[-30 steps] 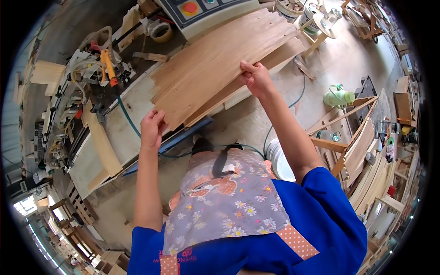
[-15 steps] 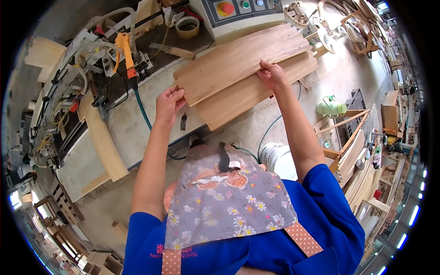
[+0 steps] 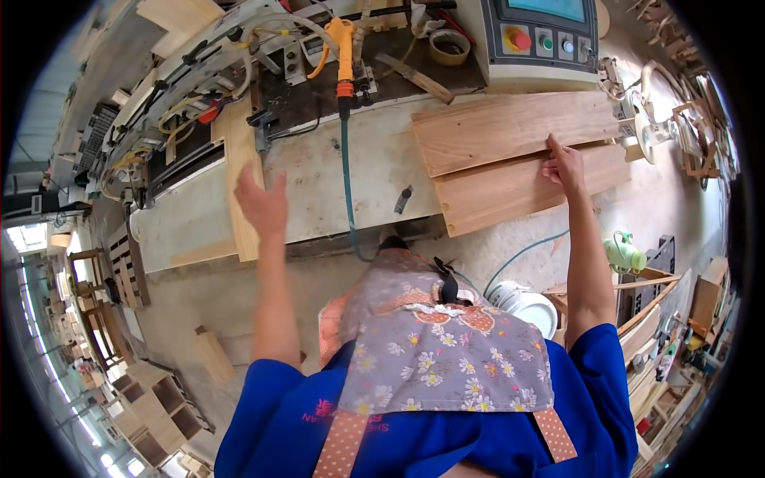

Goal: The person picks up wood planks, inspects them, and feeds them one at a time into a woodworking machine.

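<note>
My left hand [image 3: 263, 205] is raised above the pale worktable, blurred, with its fingers apart and nothing in them. Closest to it is a long, narrow light-wood board [image 3: 241, 203] lying across the table. On the right, my right hand [image 3: 564, 165] reaches over two brown wooden panels. Its index finger touches the front edge of the upper panel [image 3: 510, 123], and its thumb stands apart over the lower panel [image 3: 518, 191]. The panels lie overlapped, their right ends reaching past the table.
An orange-handled air gun [image 3: 343, 56] with a teal hose stands at the table's back. A control panel [image 3: 542, 40] with buttons is behind the wooden panels. A small dark piece [image 3: 403, 199] lies on the table. A white bucket [image 3: 526, 309] and green bottle [image 3: 624, 252] stand lower right.
My left hand has let go of the upper panel's left end and moved left, opening. My right hand stays by the panel's front edge. The view has swung left.
</note>
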Action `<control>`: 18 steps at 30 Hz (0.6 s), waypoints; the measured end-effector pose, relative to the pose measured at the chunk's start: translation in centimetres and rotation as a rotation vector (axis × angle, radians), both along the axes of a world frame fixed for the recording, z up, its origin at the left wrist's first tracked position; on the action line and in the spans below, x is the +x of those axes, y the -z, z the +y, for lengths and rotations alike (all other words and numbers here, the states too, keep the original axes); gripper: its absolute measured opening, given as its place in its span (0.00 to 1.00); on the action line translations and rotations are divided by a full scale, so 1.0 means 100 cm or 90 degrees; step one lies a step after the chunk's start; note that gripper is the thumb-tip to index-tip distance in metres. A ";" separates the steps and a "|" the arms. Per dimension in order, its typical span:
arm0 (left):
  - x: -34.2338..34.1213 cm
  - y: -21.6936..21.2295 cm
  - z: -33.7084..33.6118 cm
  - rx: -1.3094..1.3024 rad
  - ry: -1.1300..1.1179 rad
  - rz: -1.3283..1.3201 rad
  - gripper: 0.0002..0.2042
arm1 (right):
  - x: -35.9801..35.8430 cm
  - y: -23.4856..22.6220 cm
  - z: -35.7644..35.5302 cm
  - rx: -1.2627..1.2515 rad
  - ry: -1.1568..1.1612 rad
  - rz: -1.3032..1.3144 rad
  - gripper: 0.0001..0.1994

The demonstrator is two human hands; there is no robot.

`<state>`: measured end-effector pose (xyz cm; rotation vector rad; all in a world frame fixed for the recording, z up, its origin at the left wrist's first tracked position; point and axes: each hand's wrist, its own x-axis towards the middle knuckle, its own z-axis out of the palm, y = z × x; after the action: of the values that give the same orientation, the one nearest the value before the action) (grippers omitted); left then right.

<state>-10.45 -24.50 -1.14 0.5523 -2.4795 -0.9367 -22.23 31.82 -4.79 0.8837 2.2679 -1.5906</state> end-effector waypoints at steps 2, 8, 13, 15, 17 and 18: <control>-0.001 0.022 -0.032 -0.260 -0.225 -0.274 0.46 | 0.002 -0.001 0.000 -0.023 0.015 0.032 0.22; 0.005 0.034 -0.063 -0.198 -0.205 -0.491 0.57 | 0.003 0.006 0.018 -0.093 -0.015 0.065 0.21; 0.026 0.035 -0.062 -0.226 -0.186 -0.499 0.53 | 0.013 0.017 0.034 -0.229 -0.016 0.122 0.18; 0.029 0.037 -0.061 -0.231 -0.182 -0.489 0.52 | 0.012 0.019 0.038 -0.231 -0.024 0.125 0.17; 0.035 0.054 -0.065 -0.335 -0.220 -0.451 0.49 | 0.011 0.011 0.021 -0.218 -0.019 0.112 0.16; 0.035 0.060 -0.065 -0.333 -0.223 -0.451 0.49 | 0.009 0.011 0.017 -0.217 -0.022 0.112 0.16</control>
<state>-6.94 -30.96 -7.11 1.2272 -2.9037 0.0900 -21.29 33.55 -5.89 0.6343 2.0127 -2.0280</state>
